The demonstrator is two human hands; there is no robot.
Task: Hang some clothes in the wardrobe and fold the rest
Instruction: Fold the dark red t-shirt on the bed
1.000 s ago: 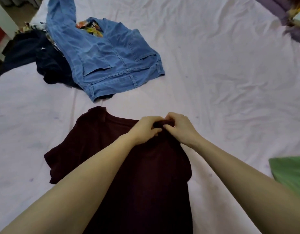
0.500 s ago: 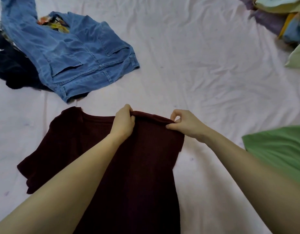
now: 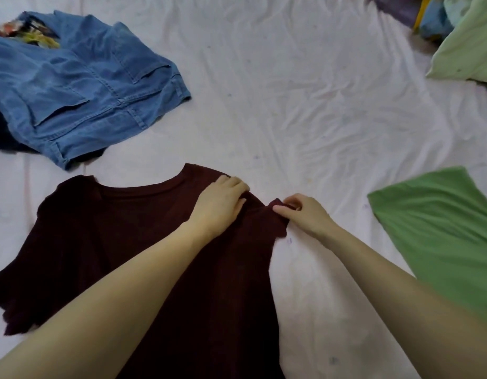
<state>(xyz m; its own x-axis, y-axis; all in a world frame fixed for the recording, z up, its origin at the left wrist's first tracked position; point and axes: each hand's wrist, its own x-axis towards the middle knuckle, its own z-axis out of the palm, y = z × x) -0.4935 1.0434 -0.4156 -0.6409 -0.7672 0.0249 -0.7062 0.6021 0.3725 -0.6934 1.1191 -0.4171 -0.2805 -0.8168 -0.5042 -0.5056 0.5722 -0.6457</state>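
A dark maroon T-shirt [image 3: 122, 242] lies spread on the white bedsheet, its neckline toward the far side and its left sleeve flat at the left. My left hand [image 3: 220, 206] rests on the shirt's right shoulder with the fingers laid over the cloth. Just to the right, my right hand [image 3: 302, 214] pinches a bunched bit of the right sleeve edge between thumb and fingers. Both forearms cross the lower part of the shirt and hide some of it.
A blue denim garment [image 3: 80, 88] lies crumpled at the far left over dark clothes [image 3: 1, 138] and a floral piece [image 3: 23, 34]. A green pillow [image 3: 442, 236] sits at the right, a pale green one [image 3: 469, 47] at the far right. White sheet [image 3: 291, 91] fills the middle.
The shirt's right shoulder has been spread out flatter. My left hand has gone from gripping the neckline edge to lying on the shoulder; my right hand has moved right along the sleeve.
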